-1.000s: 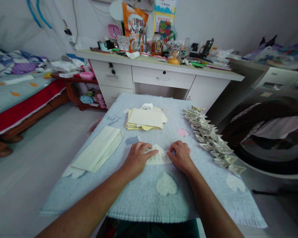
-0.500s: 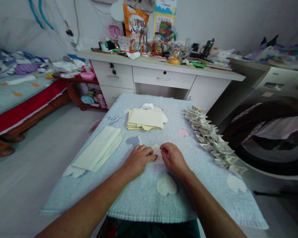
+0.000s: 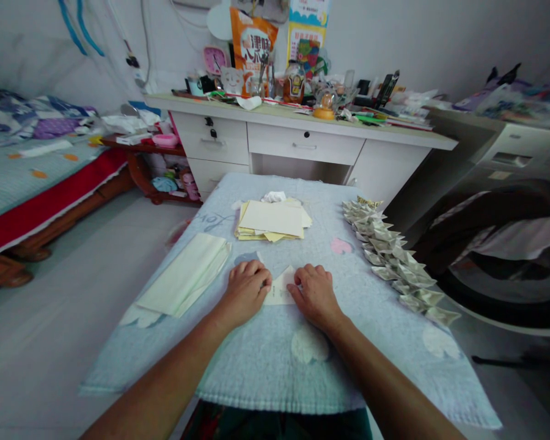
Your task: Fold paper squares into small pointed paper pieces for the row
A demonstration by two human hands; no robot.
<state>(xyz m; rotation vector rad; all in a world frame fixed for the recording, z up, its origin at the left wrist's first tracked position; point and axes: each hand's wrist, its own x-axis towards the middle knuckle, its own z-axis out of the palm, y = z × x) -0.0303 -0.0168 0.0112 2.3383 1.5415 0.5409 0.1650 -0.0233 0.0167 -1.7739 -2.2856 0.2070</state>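
A small sheet of pale paper [image 3: 280,289] with a folded, pointed top lies flat on the cloth between my hands. My left hand [image 3: 247,288] is curled at its left edge, thumb and fingertips together on the paper. At the right edge, my right hand [image 3: 315,294] has its thumb and bent fingers closed on the sheet. Beyond them sits a stack of cream and yellow paper [image 3: 272,219]. Left of my left hand lies a folded bundle of pale green paper [image 3: 183,275]. Several folded paper shapes with points [image 3: 396,260] overlap in a long row at the right.
A light blue patterned cloth [image 3: 256,373] covers the table. Behind the stack is a crumpled white tissue [image 3: 274,196]. A white desk [image 3: 302,143] crowded with household items stands at the back, a washing machine [image 3: 499,165] at right, a bed [image 3: 50,165] at left.
My left hand has slid left, from the middle of the paper to its left edge, uncovering more of the sheet. My right hand has turned lower against the right edge.
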